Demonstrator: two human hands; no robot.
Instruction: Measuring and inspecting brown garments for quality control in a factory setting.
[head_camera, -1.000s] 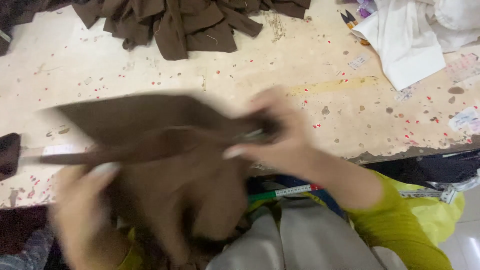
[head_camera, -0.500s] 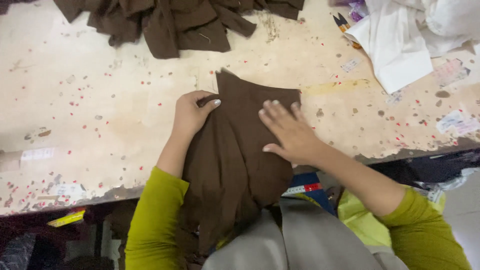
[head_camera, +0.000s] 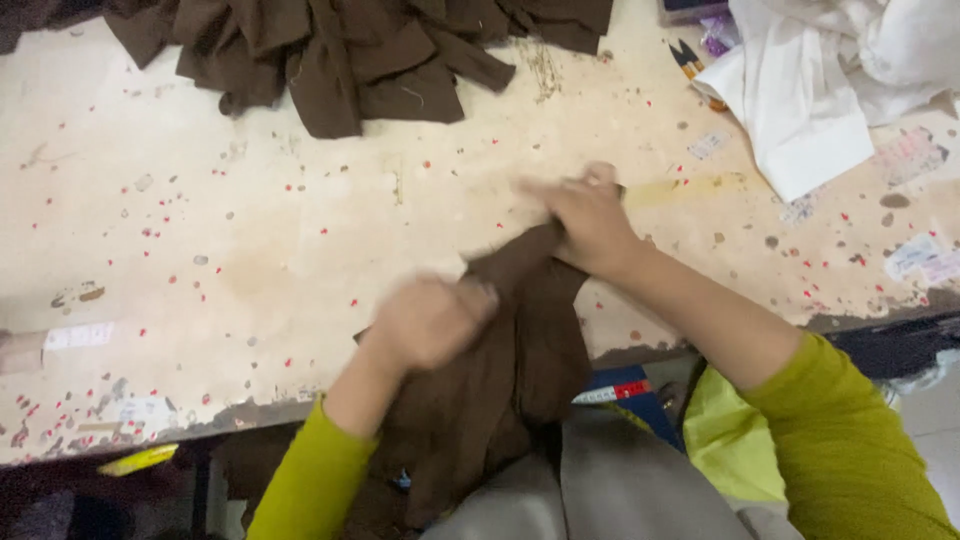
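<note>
A brown fabric piece (head_camera: 520, 350) hangs over the near edge of the worn table (head_camera: 250, 260) and down toward my lap. My left hand (head_camera: 430, 320) is closed on a bunch of this cloth near the table's edge. My right hand (head_camera: 585, 215) grips the upper end of the same piece, farther onto the table. Both hands are blurred by motion. Lime-green sleeves cover my forearms.
A heap of brown fabric pieces (head_camera: 340, 50) lies at the table's far side. White cloth (head_camera: 820, 80) is piled at the far right, with small snips (head_camera: 690, 60) beside it. A measuring tape (head_camera: 610, 393) shows below the table edge. Paper labels (head_camera: 920, 255) lie at right.
The brown piece lay flat under both spread hands half a second ago. Now both hands have closed on it and bunched it into a narrower strip, the right hand moving farther up the table.
</note>
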